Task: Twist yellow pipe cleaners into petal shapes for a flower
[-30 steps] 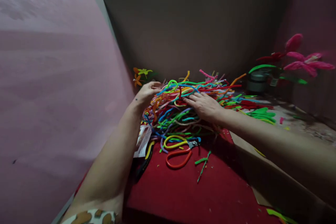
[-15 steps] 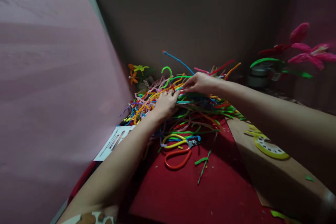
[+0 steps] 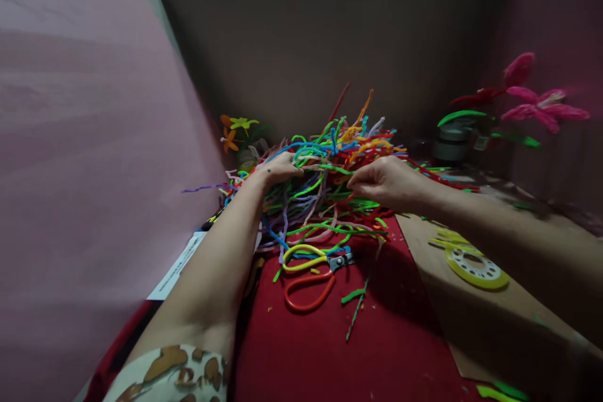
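Note:
A tangled heap of pipe cleaners point(image 3: 325, 154) in many colours rises at the back of the red surface. At its left side, my left hand point(image 3: 281, 168) reaches in and grips some of the strands; its fingertips are partly hidden among them. My right hand point(image 3: 389, 181) is at the heap's right side, its thumb and fingers pinched together at the end of a green pipe cleaner. In front of the heap lie pliers point(image 3: 318, 276) with one yellow and one red handle. Beside them are green pipe cleaner scraps point(image 3: 355, 308).
A yellow-rimmed tape roll point(image 3: 478, 267) lies on a brown board point(image 3: 433, 301) at the right. Pink pipe cleaner flowers point(image 3: 541, 103) stand at back right, small orange and yellow ones point(image 3: 235, 129) at back left. A printed sheet point(image 3: 176, 270) lies by my left forearm.
My hands have moved apart, the left one leftward and the right one slightly right and down. Strands in the heap have shifted, and the long blue one no longer sticks up.

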Action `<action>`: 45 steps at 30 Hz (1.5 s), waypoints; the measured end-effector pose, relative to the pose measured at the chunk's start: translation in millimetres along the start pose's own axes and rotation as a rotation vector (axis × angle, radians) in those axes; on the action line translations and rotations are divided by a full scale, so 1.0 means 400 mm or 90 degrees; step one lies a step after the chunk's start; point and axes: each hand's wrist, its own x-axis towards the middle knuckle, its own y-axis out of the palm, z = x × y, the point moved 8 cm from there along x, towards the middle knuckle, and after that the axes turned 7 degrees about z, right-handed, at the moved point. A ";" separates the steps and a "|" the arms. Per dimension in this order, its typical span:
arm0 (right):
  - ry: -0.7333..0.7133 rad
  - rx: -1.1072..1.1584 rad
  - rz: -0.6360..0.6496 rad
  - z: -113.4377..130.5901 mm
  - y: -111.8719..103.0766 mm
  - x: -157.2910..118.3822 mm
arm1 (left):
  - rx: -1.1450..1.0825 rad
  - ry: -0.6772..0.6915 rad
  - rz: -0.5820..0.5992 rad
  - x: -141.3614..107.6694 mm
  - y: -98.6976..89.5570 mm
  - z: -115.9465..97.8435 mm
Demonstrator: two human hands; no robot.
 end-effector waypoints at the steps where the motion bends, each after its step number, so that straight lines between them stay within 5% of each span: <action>1: 0.014 -0.041 -0.002 -0.011 0.001 0.000 | -0.003 -0.001 0.013 0.002 0.002 0.001; 7: 0.073 -0.041 -0.101 -0.063 -0.035 0.008 | -0.029 -0.002 0.065 0.017 0.009 0.014; 18: 0.105 -0.225 0.115 -0.148 0.105 0.026 | -0.094 -0.021 0.115 0.032 0.027 0.047; 31: 0.070 -0.298 0.219 -0.118 0.178 -0.010 | -0.076 -0.044 0.113 0.033 0.029 0.050; 45: 0.070 -0.268 0.281 -0.116 0.197 -0.014 | 0.029 -0.057 0.071 0.036 0.017 0.049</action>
